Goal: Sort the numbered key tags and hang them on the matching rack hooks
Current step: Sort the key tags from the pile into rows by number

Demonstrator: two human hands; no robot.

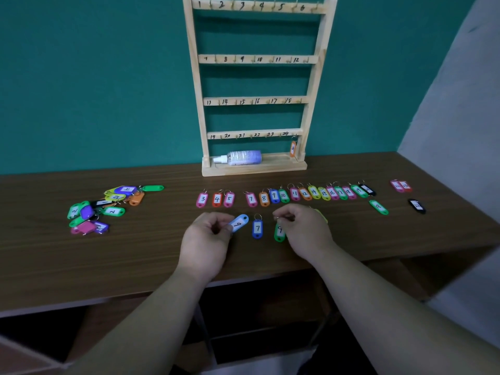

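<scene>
now the left hand [208, 235], fingers closed, pinches a light-blue 9 tag [239, 222] whose long axis slants up and right toward the sorted row [313, 192]. the right hand [303, 226], nearer that row, pinches the ring of a green tag [279, 233] low over the tabletop [135, 253].

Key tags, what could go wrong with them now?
The light blue tag that the left hand pinches could read as 6 or 9, so it may land in the wrong spot. The blue 7 tag doubles the pink 7 tag in the row, which might muddle things. The right hand, pinching the ring of the green tag, could knock that row.
</scene>
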